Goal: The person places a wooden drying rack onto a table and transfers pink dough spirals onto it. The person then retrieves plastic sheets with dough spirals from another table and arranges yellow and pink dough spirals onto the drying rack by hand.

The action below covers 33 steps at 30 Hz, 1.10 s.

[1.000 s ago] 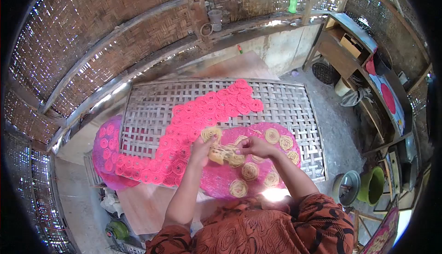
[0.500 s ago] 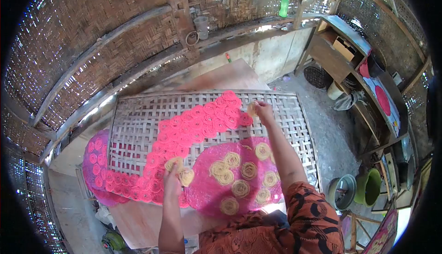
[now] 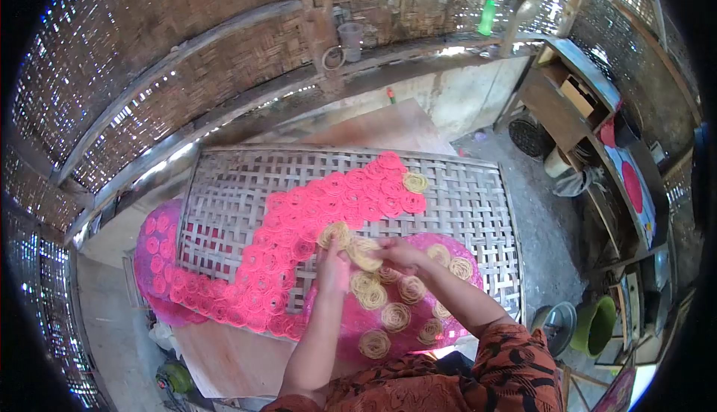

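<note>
My left hand (image 3: 333, 268) is closed on yellow noodle-like coils (image 3: 334, 236) above the woven bamboo rack (image 3: 463, 197). My right hand (image 3: 399, 255) pinches another yellow coil (image 3: 364, 253) right beside them. Pink coils (image 3: 328, 197) lie overlapping in a bent band across the rack. One yellow coil (image 3: 415, 182) rests at the band's upper right end. Under my hands is a round pink sheet (image 3: 347, 337) bearing several yellow coils (image 3: 396, 316). My forearms and the held coils hide part of it.
A purple round sheet (image 3: 149, 292) with pink coils sticks out at the rack's left. Wooden shelves (image 3: 553, 106), a green tub (image 3: 594, 326) and a grey basin (image 3: 554, 326) stand on the right. A green bottle (image 3: 487, 17) is on the wall ledge.
A yellow coil now lies beside the pink band's upper end, where my right hand held one. My right hand has come back to my left and grips another coil.
</note>
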Motion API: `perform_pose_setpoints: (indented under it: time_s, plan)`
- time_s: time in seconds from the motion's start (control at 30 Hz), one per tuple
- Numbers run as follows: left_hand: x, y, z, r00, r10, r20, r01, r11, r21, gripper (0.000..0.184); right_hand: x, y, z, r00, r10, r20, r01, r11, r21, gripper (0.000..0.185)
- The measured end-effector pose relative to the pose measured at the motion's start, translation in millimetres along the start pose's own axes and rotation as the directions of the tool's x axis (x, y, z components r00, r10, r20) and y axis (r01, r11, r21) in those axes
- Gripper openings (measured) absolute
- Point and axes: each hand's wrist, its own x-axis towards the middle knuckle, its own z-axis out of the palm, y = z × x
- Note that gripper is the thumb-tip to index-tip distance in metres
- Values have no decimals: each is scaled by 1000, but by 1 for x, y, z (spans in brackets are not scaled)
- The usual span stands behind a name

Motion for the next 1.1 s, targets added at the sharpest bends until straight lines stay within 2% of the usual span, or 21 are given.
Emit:
perform_pose_setpoints:
  time_s: [0.1, 0.17, 0.23, 0.3, 0.4, 0.47, 0.5, 0.57, 0.6, 0.63, 0.7, 0.73, 0.77, 0.83, 0.87, 0.9, 0.93, 1.0, 1.03, 1.07, 1.1]
  plan:
    - [0, 16, -2, 1000, 4, 22, 0, 980, -198, 21, 8, 4, -33, 993, -117, -29, 118, 992, 54, 24]
    - [17, 21, -53, 971, 235, 46, -222, 956, -192, 24, -6, -18, -68, 925, -377, -38, 325, 841, -432, 19]
    - [8, 53, -75, 936, 352, -18, -351, 926, -137, 29, 13, -27, -123, 872, -420, -250, 212, 786, -581, 19]
    - [-13, 89, -94, 927, 365, -86, -368, 930, -20, 34, 40, -45, -164, 635, -587, -502, 107, 710, -695, 20]
    - [-32, 92, -115, 923, 342, -177, -327, 939, 109, 36, 90, -64, -206, 473, -637, -609, -25, 682, -731, 19]
    - [-37, 94, -108, 915, 350, -200, -319, 932, 174, 36, 134, -57, -229, 372, -655, -658, 424, 750, -508, 21]
    - [-41, 88, -99, 928, 344, -140, -314, 929, 197, 36, 145, -55, -232, 371, -656, -657, 427, 749, -507, 21]
    - [-43, 72, -87, 939, 333, -83, -308, 925, 223, 36, 162, -44, -234, 416, -637, -649, 90, 739, -668, 24]
    - [-42, 64, -81, 966, 249, -74, -222, 939, 262, 36, 158, -42, -226, 433, -688, -582, -140, 587, -797, 27]
    - [-42, 56, -76, 985, 160, -70, -132, 944, 302, 36, 156, -35, -211, 358, -711, -605, -58, 630, -775, 29]
    - [-49, 43, -35, 998, 52, -33, -35, 924, 380, 35, 83, -74, -121, 595, -561, -575, 44, 737, -674, 31]
    - [-42, 29, -29, 998, -19, 60, -6, 921, 389, 38, 43, -84, -75, 842, -324, -432, 10, 810, -587, 30]
    - [-32, 14, -26, 984, -92, 151, 24, 915, 402, 42, 65, -36, -67, 857, -496, -141, 445, 849, -283, 34]
    - [-17, -8, -11, 959, -165, 230, 30, 868, 495, 46, 25, -25, -20, 960, -183, 212, 157, 979, 132, 29]
    - [-12, -14, -5, 924, -234, 303, 16, 814, 581, 50, 24, -24, -26, 961, -184, 205, 159, 978, 132, 29]
    - [-12, -17, 0, 921, -234, 311, 13, 817, 577, 50, 26, -23, -42, 971, -236, 26, 238, 968, -85, 26]
    - [-15, -21, 1, 950, -112, 293, -100, 777, 622, 47, 26, -20, -59, 940, -313, -137, 260, 916, -307, 23]
    - [-26, -13, 1, 918, 121, 378, -372, 592, 715, 46, 40, -28, -120, 783, -502, -366, 414, 861, -295, 23]
    - [-28, -7, -7, 918, 123, 376, -372, 592, 715, 46, 45, -36, -151, 645, -590, -486, 324, 787, -525, 21]
    - [-31, -3, -21, 944, 96, 316, -305, 619, 723, 46, 64, -32, -190, 568, -609, -553, 394, 792, -466, 20]
    - [-34, 0, -36, 965, 67, 255, -237, 644, 728, 46, 63, -45, -199, 389, -656, -647, 333, 755, -566, 18]
